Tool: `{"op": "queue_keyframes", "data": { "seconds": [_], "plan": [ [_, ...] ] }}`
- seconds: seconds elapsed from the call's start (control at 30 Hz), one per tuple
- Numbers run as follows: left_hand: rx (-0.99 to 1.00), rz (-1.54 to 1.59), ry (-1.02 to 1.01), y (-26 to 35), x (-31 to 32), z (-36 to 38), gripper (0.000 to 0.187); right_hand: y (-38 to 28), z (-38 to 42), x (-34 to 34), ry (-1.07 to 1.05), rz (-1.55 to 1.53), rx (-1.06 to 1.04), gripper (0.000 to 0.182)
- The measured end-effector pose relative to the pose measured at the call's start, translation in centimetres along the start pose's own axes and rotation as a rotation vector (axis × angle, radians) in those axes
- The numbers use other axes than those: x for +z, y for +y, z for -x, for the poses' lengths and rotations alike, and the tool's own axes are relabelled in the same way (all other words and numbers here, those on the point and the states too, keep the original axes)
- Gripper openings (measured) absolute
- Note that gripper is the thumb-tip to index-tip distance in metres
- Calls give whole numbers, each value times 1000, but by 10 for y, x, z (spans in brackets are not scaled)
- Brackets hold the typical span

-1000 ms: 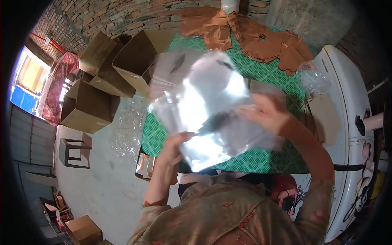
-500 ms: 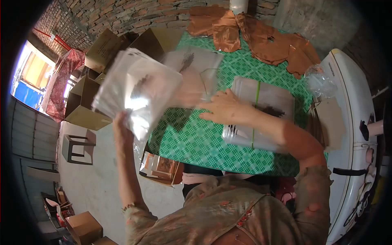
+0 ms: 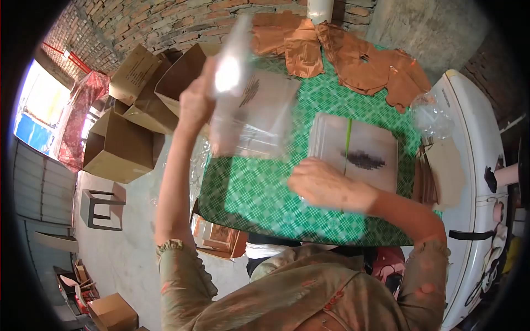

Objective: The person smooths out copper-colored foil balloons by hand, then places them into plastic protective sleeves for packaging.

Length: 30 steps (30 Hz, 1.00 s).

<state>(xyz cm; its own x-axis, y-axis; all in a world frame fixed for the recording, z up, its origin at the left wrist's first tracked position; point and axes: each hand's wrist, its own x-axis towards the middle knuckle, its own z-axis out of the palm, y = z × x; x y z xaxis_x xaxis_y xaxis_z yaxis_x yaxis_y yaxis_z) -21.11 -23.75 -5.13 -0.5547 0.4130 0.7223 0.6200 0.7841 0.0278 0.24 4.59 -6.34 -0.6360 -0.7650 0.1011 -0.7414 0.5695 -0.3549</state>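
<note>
Raised at the table's left, my left hand [image 3: 197, 102] grips a sheaf of clear plastic bags [image 3: 232, 66], seen almost edge-on with bright glare and motion blur. Below and beside it, more clear plastic bags [image 3: 259, 113] with dark print lie on the green checked tablecloth [image 3: 259, 193]. My right hand [image 3: 326, 185] is at the lower left corner of a stack of plastic bags [image 3: 364, 143] bound with a green band [image 3: 348, 138]. Its fingers are curled in, and anything inside them is hidden.
Open cardboard boxes [image 3: 118, 146] stand left of the table. Brown crumpled sheets [image 3: 353, 66] lie along its far edge. A clear plastic wrap [image 3: 433, 116] sits at the right, beside a white fridge [image 3: 469, 165]. A small stool [image 3: 103, 209] is on the floor.
My left hand has moved up and away with the bags, which have turned from broadside to edge-on. My right hand has shifted down and right, its fingers going from spread to curled.
</note>
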Motion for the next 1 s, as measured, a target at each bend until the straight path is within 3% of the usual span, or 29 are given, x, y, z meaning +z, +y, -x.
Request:
{"op": "queue_keyframes", "data": {
  "seconds": [0.13, 0.2, 0.3, 0.43, 0.5, 0.67, 0.8, 0.9, 1.0],
  "plan": [
    [326, -117, -266, 23, 41, 35, 62, -7, 17, -9, 118, -243, -167, 19],
    [427, -178, -252, 37, 45, 43, 62, -9, 14, -23, 203, -312, -193, 18],
    [415, -171, -349, 51, 42, 56, 62, 17, -9, -50, 347, -314, -30, 13],
    [405, -286, -382, 61, 43, 69, 56, 70, -60, -75, 388, -327, 321, 27],
    [348, -281, -405, 66, 41, 73, 52, 123, -86, -53, 443, -228, 286, 37],
    [239, -159, -333, 67, 44, 80, 53, 200, -142, -18, 399, -2, 422, 45],
    [120, -36, -323, 70, 39, 81, 66, 225, -171, -18, 288, 107, 415, 45],
    [50, 65, -381, 75, 26, 76, 70, 235, -196, -11, 137, 77, 567, 43],
    [22, 115, -388, 74, 22, 72, 74, 237, -201, 3, 172, 157, 486, 41]
  ]
}}
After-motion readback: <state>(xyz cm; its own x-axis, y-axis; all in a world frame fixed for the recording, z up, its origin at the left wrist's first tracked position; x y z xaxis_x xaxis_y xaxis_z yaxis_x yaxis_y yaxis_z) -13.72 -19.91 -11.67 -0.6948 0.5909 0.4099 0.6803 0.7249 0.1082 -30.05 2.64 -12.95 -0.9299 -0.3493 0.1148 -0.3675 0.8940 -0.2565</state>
